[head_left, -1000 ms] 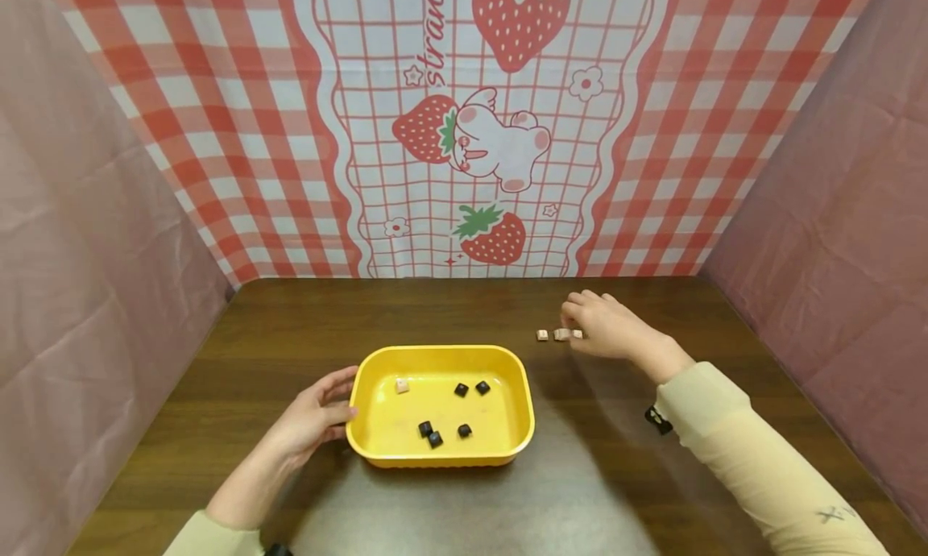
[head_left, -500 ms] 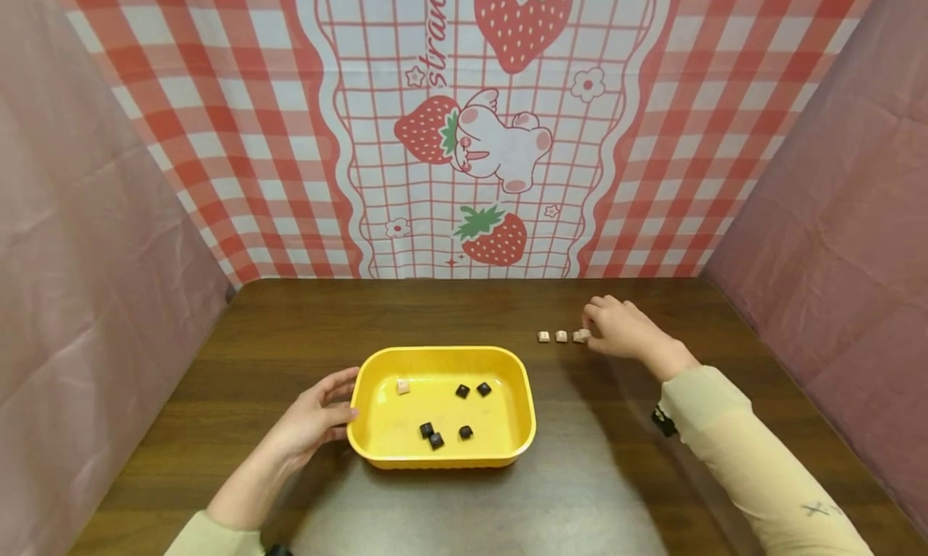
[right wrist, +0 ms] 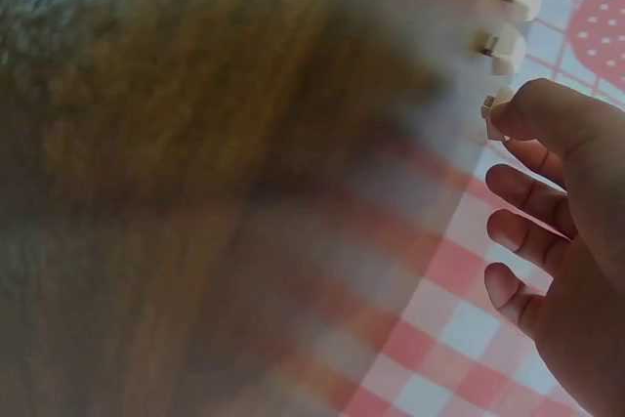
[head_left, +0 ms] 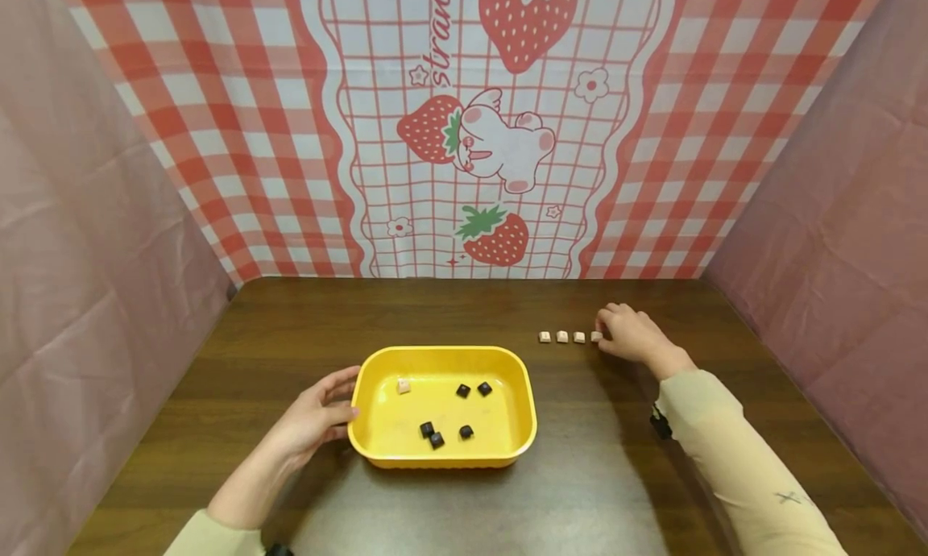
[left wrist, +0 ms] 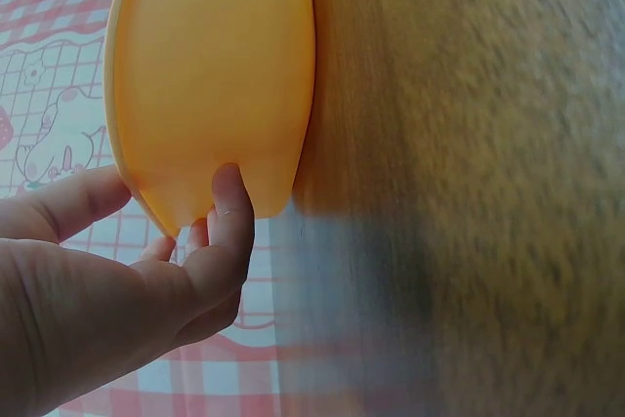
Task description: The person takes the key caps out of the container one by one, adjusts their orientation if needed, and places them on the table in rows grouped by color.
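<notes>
My right hand (head_left: 632,334) pinches a cream keycap (right wrist: 495,116) between thumb and index finger, at the right end of a short row on the table. Beside it stand three more cream keycaps, the nearest keycap (head_left: 579,338) a small gap away. My left hand (head_left: 312,419) rests against the left end of a yellow tray (head_left: 442,462), with its fingers loosely bent on the outer wall. Inside the tray lie one cream keycap (head_left: 403,387) and several black keycaps, among them a black keycap (head_left: 466,432) near the front.
The brown wooden table (head_left: 580,491) ends at a red-checked strawberry cloth (head_left: 507,137) behind. Pink cloth (head_left: 834,217) hangs at both sides. The tray's raised rim lies between the two hands, left of the keycap row.
My right hand has moved to the right along the row, with a cream keycap at its fingertips. Behind it the keycaps now stand evenly spaced. The left hand and tray stay put.
</notes>
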`<state>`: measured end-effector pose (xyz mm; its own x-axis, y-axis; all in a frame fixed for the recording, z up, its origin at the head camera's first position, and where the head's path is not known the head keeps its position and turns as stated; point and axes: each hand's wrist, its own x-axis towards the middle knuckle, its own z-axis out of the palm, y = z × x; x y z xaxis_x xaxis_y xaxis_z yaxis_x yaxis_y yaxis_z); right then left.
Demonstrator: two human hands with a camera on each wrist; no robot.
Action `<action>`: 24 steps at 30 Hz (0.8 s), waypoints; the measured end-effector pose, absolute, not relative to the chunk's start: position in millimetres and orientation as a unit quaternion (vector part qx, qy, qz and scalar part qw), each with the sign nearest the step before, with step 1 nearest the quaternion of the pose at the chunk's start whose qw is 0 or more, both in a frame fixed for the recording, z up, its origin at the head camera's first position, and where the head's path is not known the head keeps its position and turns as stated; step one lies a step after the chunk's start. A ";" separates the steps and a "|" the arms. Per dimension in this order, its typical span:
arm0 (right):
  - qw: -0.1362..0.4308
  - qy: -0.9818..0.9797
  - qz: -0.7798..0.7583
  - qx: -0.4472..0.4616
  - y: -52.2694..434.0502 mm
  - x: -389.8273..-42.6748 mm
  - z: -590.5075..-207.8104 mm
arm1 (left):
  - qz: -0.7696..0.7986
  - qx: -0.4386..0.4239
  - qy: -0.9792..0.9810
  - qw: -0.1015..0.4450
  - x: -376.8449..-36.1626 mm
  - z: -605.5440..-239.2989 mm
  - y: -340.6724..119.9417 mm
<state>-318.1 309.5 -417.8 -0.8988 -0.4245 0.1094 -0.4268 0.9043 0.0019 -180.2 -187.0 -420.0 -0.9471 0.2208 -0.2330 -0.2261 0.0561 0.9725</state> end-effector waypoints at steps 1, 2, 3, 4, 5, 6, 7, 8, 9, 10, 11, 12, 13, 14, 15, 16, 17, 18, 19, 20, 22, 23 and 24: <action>0.054 -0.974 0.012 0.218 310.7 -318.8 -419.6 | 0.687 -0.002 0.708 0.162 -180.2 -419.9 -186.9; 0.054 -0.975 0.013 0.215 311.5 -319.2 -421.4 | 0.687 -0.002 0.709 0.162 -180.1 -419.8 -186.8; 0.055 -0.975 0.014 0.215 312.2 -319.5 -422.6 | 0.687 -0.002 0.709 0.162 -179.9 -419.7 -186.6; 0.055 -0.975 0.016 0.214 312.5 -319.5 -423.4 | 0.686 -0.001 0.709 0.162 -179.8 -419.7 -186.6; 0.053 -0.976 0.017 0.212 313.1 -319.6 -424.0 | 0.686 0.000 0.709 0.162 -179.7 -419.7 -186.5; 0.053 -0.976 0.018 0.212 313.3 -319.9 -424.5 | 0.686 0.001 0.710 0.161 -179.7 -419.7 -186.6; 0.053 -0.976 0.020 0.211 313.6 -319.9 -424.7 | 0.686 0.001 0.710 0.161 -179.6 -419.7 -186.6; 0.053 -0.976 0.021 0.210 313.4 -319.8 -424.7 | 0.686 0.002 0.710 0.161 -179.6 -419.7 -186.6; 0.052 -0.976 0.022 0.209 313.5 -320.1 -424.7 | 0.686 0.002 0.710 0.161 -179.6 -419.7 -186.6; 0.051 -0.977 0.022 0.208 313.6 -320.2 -424.9 | 0.686 0.002 0.709 0.161 -179.7 -419.6 -186.7; 0.050 -0.977 0.024 0.208 313.4 -320.2 -424.8 | 0.686 0.002 0.709 0.161 -179.7 -419.5 -186.7; 0.048 -0.977 0.024 0.207 313.3 -320.3 -424.9 | 0.686 0.002 0.709 0.161 -179.7 -419.5 -186.8; 0.048 -0.977 0.024 0.206 313.2 -320.3 -425.0 | 0.686 0.002 0.709 0.161 -179.7 -419.5 -186.8; 0.047 -0.977 0.025 0.205 313.0 -320.4 -425.2 | 0.686 0.002 0.709 0.161 -179.8 -419.5 -186.8; 0.045 -0.978 0.025 0.204 313.0 -320.4 -425.4 | 0.687 0.002 0.709 0.161 -179.7 -419.5 -186.8; 0.044 -0.978 0.025 0.204 312.9 -320.3 -425.6 | 0.686 0.002 0.709 0.161 -179.8 -419.6 -186.8; 0.044 -0.978 0.026 0.205 312.7 -320.2 -425.6 | 0.686 0.002 0.709 0.161 -179.8 -419.7 -186.8; 0.043 -0.978 0.025 0.204 312.6 -320.2 -425.7 | 0.687 0.002 0.709 0.161 -180.0 -419.8 -186.8; 0.043 -0.978 0.025 0.205 312.5 -320.3 -425.7 | 0.687 0.002 0.709 0.160 -179.9 -419.9 -186.8; 0.044 -0.978 0.024 0.205 312.3 -320.4 -425.6 | 0.687 0.002 0.709 0.160 -179.9 -420.0 -186.9; 0.047 -0.977 0.024 0.207 311.8 -320.5 -424.8 | 0.687 0.003 0.708 0.160 -179.9 -420.2 -187.0; 0.051 -0.976 0.024 0.209 311.4 -320.4 -423.9 | 0.688 0.004 0.708 0.160 -179.9 -420.4 -187.1; 0.056 -0.976 0.024 0.211 310.6 -320.2 -422.9 | 0.687 0.003 0.708 0.160 -179.8 -420.5 -187.2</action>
